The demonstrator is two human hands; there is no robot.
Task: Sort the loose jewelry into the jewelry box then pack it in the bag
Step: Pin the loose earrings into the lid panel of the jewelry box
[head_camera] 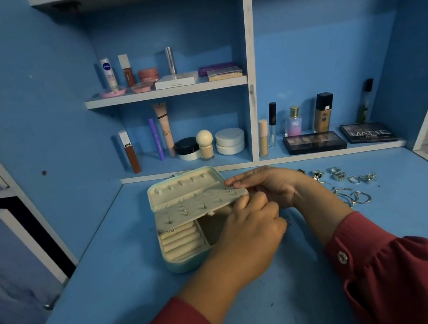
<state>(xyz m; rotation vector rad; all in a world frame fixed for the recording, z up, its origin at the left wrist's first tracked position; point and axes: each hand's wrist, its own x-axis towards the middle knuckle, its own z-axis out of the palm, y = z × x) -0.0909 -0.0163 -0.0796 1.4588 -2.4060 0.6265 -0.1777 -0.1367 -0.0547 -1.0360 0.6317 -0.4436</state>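
Single head view; looks forward and down over blue desk (133, 295); close above it; shelves (165, 92) beyond

We see a blue desk (132, 292): open jewelry box (186, 261) at center, loose silver jewelry (351, 185) at far right.

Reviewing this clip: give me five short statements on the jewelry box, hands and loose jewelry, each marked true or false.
1. The jewelry box is open. True.
2. The loose jewelry lies left of the box. False: it lies to its right.
3. The right hand holds the earring panel's edge. True.
4. The left hand rests flat on the desk. False: its fingers are curled at the panel's right end.
5. The panel has no earrings in it. False: several studs sit in it.
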